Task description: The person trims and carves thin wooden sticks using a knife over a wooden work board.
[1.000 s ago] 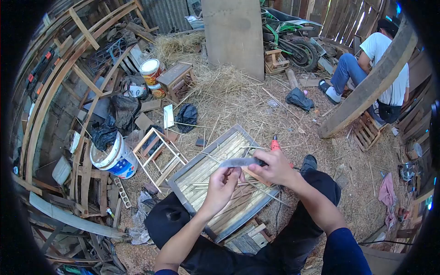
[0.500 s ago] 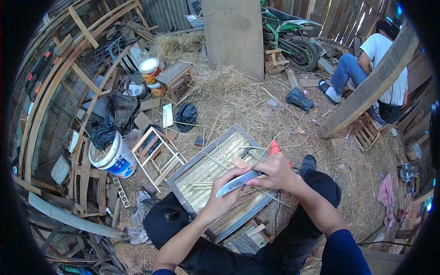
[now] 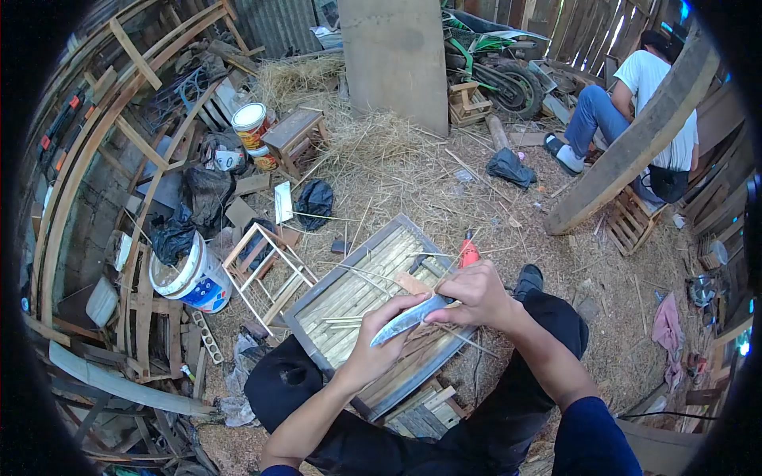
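Note:
My right hand is closed around the handle of a knife, whose broad, curved grey blade points down and left. My left hand is closed just behind the blade, its thumb near the blade's upper edge. What its fingers hold is hidden. Both hands are above a low table with a slatted top and a grey frame. Thin pale strips lie on the slats by my left hand. A flat light-brown wooden piece shows just beyond the blade.
A red-bodied tool is past my right hand. Left of the table stand a small wooden frame and a white bucket. A slanting post rises at right, with a seated person behind it. Straw covers the floor.
The view has shifted slightly, so the surroundings sit a little further left. Both hands and the knife keep nearly the same pose, with the blade turned slightly.

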{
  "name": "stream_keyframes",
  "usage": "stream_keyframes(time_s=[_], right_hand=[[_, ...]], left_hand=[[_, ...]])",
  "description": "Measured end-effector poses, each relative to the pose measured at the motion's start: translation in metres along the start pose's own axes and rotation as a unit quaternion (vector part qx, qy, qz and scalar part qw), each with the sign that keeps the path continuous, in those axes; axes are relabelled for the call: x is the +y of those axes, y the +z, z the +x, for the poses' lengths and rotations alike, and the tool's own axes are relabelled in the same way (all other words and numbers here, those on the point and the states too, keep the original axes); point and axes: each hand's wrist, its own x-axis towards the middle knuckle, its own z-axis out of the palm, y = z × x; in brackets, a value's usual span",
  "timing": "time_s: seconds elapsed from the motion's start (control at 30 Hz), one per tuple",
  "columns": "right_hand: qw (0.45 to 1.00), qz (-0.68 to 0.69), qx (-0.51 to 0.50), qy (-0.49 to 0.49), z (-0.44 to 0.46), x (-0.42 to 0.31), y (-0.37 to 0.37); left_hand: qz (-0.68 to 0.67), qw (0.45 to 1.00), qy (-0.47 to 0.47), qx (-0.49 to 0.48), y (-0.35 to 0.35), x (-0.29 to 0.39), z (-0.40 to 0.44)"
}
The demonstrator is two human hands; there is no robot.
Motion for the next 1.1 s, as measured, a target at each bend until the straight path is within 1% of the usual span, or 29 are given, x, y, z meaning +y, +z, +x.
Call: stream_keyframes(time_s=[0.07,0.27,0.33,0.37,0.4,0.47,0.57,0.6,0.7,0.73,0.83,0.87,0.93,1.03,1.1], right_hand=[[1.000,-0.003,0.002,0.002,0.002,-0.001,-0.002],[1.000,-0.020,0.009,0.012,0.004,0.000,-0.004],[0.999,-0.021,0.005,0.023,0.005,0.001,-0.010],[0.991,0.009,0.060,0.117,0.002,0.006,-0.009],[0.970,0.039,0.113,0.210,-0.001,0.013,-0.010],[0.932,-0.021,0.175,0.317,0.001,0.036,-0.048],[0.908,-0.041,0.249,0.334,-0.010,0.057,-0.064],[0.923,-0.052,0.231,0.303,-0.009,0.050,-0.063],[0.956,-0.038,0.147,0.252,-0.015,0.038,-0.041],[0.962,-0.017,0.117,0.245,-0.013,0.033,-0.036],[0.982,-0.017,0.060,0.180,-0.006,0.021,-0.021],[0.988,-0.034,0.051,0.140,-0.006,0.021,-0.014],[0.994,-0.011,0.024,0.106,0.001,0.012,-0.003],[0.997,0.026,0.005,0.066,0.010,-0.001,0.009],[0.998,0.037,-0.006,0.049,0.009,-0.003,0.020]], left_hand=[[0.002,1.000,-0.025,0.010,0.001,0.006,-0.001],[-0.014,0.999,-0.013,0.041,0.004,0.001,0.000],[-0.003,0.997,-0.063,0.042,0.000,-0.004,-0.003],[0.003,0.995,-0.088,0.042,-0.001,-0.006,-0.006],[0.026,0.999,-0.027,0.019,0.004,-0.007,-0.010],[0.066,0.993,0.096,-0.031,0.022,-0.010,-0.020],[-0.023,0.996,-0.089,-0.009,0.022,-0.012,-0.026],[-0.036,0.996,-0.081,0.017,0.012,-0.016,-0.018],[-0.139,0.981,-0.121,0.062,-0.010,-0.017,-0.020],[-0.138,0.982,-0.114,0.058,-0.012,-0.019,-0.020],[-0.142,0.979,-0.120,0.085,-0.009,-0.016,-0.018],[-0.148,0.978,-0.115,0.087,-0.007,-0.015,-0.016],[-0.155,0.979,-0.102,0.089,-0.004,-0.014,-0.011],[-0.202,0.971,-0.113,0.058,-0.005,-0.022,-0.006],[-0.216,0.968,-0.108,0.065,-0.002,-0.020,-0.006]])
